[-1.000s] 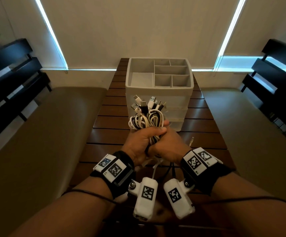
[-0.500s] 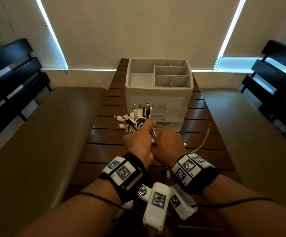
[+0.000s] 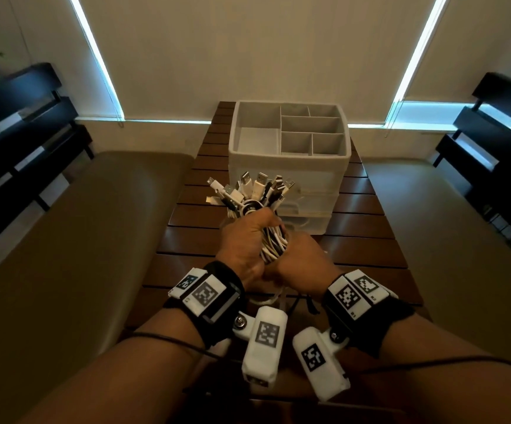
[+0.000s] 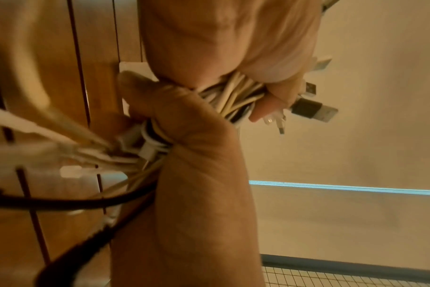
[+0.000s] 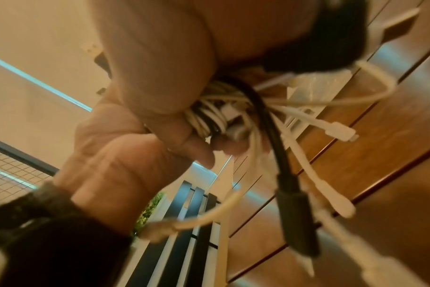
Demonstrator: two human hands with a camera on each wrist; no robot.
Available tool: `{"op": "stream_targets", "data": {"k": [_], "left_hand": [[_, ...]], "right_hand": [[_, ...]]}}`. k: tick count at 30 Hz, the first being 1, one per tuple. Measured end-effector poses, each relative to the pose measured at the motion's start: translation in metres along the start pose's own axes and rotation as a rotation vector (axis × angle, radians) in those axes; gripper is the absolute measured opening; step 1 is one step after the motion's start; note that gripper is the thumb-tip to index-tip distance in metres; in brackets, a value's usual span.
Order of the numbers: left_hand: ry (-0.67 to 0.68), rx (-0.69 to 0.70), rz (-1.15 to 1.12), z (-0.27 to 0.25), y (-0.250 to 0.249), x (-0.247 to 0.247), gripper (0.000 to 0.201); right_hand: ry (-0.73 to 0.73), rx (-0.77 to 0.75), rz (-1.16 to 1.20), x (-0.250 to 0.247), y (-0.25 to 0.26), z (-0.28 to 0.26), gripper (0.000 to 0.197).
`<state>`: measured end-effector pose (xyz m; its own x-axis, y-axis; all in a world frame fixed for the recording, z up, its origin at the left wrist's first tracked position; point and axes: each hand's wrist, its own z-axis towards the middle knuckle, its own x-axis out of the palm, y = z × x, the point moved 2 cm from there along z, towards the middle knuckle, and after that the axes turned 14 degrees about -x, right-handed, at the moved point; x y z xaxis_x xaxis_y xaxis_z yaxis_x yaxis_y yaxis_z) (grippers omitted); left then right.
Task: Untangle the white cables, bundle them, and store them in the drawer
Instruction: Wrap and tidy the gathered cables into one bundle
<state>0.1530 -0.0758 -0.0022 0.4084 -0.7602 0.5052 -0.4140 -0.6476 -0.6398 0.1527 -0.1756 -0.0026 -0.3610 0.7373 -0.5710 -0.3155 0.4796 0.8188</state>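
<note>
Both hands hold one thick bundle of white and black cables [image 3: 274, 243] above the wooden table [image 3: 361, 237]. My left hand [image 3: 245, 240] grips the upper part, thumb over the top. My right hand [image 3: 301, 261] grips the lower part. Several USB plugs [image 3: 257, 186] fan upward out of the bundle. Loose tails hang below the hands: white ends [image 5: 331, 128] and a black cable [image 5: 285, 174]. The white drawer unit [image 3: 287, 169] stands just behind, and its front drawers [image 3: 309, 223] look closed. In the left wrist view a black USB plug [image 4: 312, 110] sticks out past the fingers.
The drawer unit's top tray [image 3: 257, 142] has several bare compartments. Tan cushioned benches [image 3: 80, 246] [image 3: 449, 240] flank the narrow table. Black slatted furniture [image 3: 18, 133] [image 3: 498, 142] stands at both sides. Closed blinds cover the wall behind.
Half a second ago the plugs tipped left and a loose white end swung out to the right. Now the bundle stands upright with plugs fanned up, and both hands still grip it.
</note>
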Motion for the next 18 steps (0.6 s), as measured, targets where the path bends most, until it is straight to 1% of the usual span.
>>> {"op": "stream_targets", "data": {"k": [2,3,4,5,7,9,10,11,12,13,14,15,18], "left_hand": [[0.034,0.009,-0.026,0.001,0.0,0.0,0.028],[0.027,0.031,-0.024,0.002,0.0,0.0,0.024],[0.022,0.065,-0.013,-0.001,-0.001,0.001,0.014],[0.017,0.097,0.008,-0.004,0.0,0.001,0.011],[0.006,0.104,0.083,-0.008,0.007,0.002,0.027],[-0.018,0.046,0.12,-0.01,0.016,0.005,0.036],[-0.013,-0.019,0.113,-0.011,0.018,0.006,0.039],[0.003,-0.082,0.1,-0.01,0.017,0.005,0.039],[0.014,-0.122,0.089,-0.008,0.014,0.005,0.035],[0.018,-0.135,0.085,-0.006,0.011,0.003,0.031],[0.021,-0.137,0.086,-0.004,0.007,0.001,0.029],[0.02,-0.133,0.089,-0.002,0.004,-0.001,0.031],[0.003,-0.105,0.06,0.0,-0.009,-0.004,0.037]], "right_hand": [[-0.01,-0.032,-0.031,0.0,0.006,-0.001,0.026],[-0.021,-0.039,-0.07,0.0,0.006,0.0,0.024],[-0.032,-0.051,-0.114,0.0,0.007,0.0,0.021],[-0.044,-0.074,-0.152,0.001,0.009,0.0,0.02],[-0.074,-0.12,-0.23,0.002,0.007,0.003,0.018],[-0.089,-0.148,-0.339,0.003,0.006,0.005,0.018],[-0.09,-0.163,-0.396,0.005,0.006,0.006,0.018],[-0.079,-0.187,-0.449,0.006,0.005,0.008,0.019],[-0.055,-0.217,-0.494,0.007,0.005,0.01,0.02],[-0.026,-0.239,-0.521,0.008,0.006,0.012,0.021],[-0.007,-0.253,-0.506,0.007,0.008,0.011,0.02],[0.004,-0.253,-0.431,0.006,0.009,0.011,0.021],[0.039,-0.137,-0.082,0.0,0.005,0.003,0.042]]}}
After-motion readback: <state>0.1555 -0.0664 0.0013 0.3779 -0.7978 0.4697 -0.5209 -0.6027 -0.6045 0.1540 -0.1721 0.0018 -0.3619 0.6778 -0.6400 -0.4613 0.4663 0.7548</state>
